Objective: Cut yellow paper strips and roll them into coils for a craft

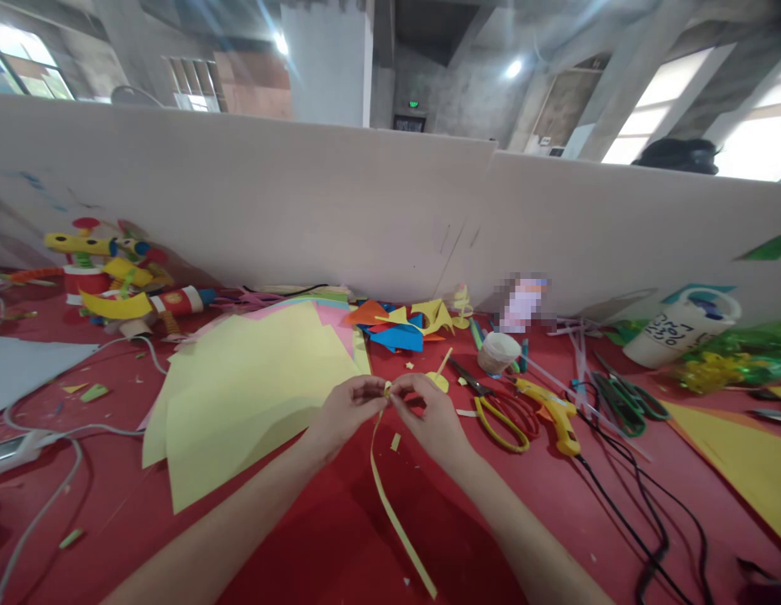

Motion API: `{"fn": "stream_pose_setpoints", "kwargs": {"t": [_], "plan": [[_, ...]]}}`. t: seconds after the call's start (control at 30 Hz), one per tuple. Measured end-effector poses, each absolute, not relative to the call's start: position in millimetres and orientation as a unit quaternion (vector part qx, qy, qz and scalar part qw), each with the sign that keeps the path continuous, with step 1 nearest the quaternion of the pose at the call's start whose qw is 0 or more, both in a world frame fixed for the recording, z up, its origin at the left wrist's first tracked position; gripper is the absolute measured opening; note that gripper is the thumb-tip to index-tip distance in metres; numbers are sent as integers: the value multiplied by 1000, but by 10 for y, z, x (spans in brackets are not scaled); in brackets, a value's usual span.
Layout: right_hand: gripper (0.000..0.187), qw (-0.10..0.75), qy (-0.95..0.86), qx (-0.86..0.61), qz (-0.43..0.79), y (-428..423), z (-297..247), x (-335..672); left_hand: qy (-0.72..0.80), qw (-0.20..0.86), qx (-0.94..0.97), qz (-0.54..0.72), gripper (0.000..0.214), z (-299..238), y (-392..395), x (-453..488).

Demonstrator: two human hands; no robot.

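Both hands meet at the middle of the red table, fingertips nearly touching. My left hand (351,413) pinches the upper end of a narrow yellow paper strip (390,504), which hangs down in a curve toward the table's near side. From the right, my right hand (432,418) pinches the same end, where the strip looks folded or curled into a small piece. The fingers hide most of that end. Just beyond the right hand lies a round yellow paper piece with a stick (439,381). A small yellow scrap (395,442) rests below the hands.
Yellow paper sheets (239,403) are stacked at left. On the right are yellow-handled scissors (504,428), a yellow glue gun (554,416) with a black cord, green-handled scissors (626,403) and a paper cup (498,353). Paper toys (81,244) stand far left, before a white partition (270,193).
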State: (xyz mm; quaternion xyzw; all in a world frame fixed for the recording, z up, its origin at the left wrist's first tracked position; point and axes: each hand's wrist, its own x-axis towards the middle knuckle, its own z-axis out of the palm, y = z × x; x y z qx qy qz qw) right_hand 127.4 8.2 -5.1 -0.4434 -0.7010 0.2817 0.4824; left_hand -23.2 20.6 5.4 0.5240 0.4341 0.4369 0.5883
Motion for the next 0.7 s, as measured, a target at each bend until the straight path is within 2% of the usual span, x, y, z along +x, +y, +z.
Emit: {"fn": "stream_pose_setpoints", "kwargs": {"t": [0.13, 0.37, 0.57, 0.7], "plan": [[7, 489, -691, -448, 287, 92, -71, 1270, 425, 611, 500, 444, 27, 18, 212, -233], [9, 477, -708, -440, 279, 94, -105, 1276, 451, 589, 498, 449, 21, 56, 230, -253], [9, 462, -713, -443, 287, 80, -130, 1268, 486, 546, 527, 433, 20, 66, 248, -285], [10, 467, -739, -423, 239, 56, -100, 1249, 501, 513, 557, 419, 15, 98, 232, -282]]}}
